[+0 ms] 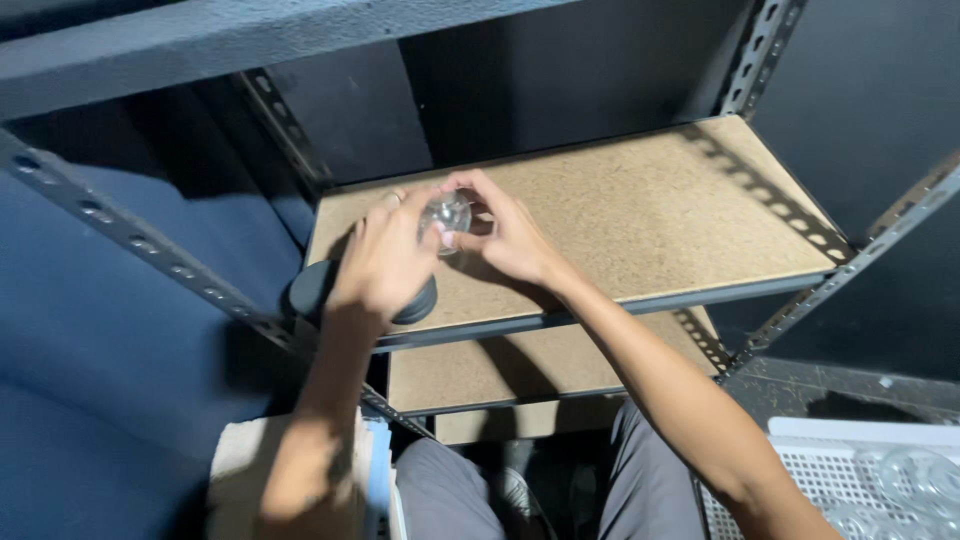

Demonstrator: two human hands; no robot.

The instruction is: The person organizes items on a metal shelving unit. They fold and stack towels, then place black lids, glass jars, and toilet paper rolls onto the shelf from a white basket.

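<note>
You are cupping a small clear glass object (447,214) between both hands — your left hand (385,262) wrapping it from the near side, your right hand (508,236) gripping it opposite — just above the brown particle-board shelf (650,215), beside a dark round disc (312,288).

Open room is offered across the right of the chipboard shelf (650,215). At centre left, passage is blocked by a dark round object (318,288), possibly a disc. The sides are hemmed by slotted uprights (140,245).
</note>
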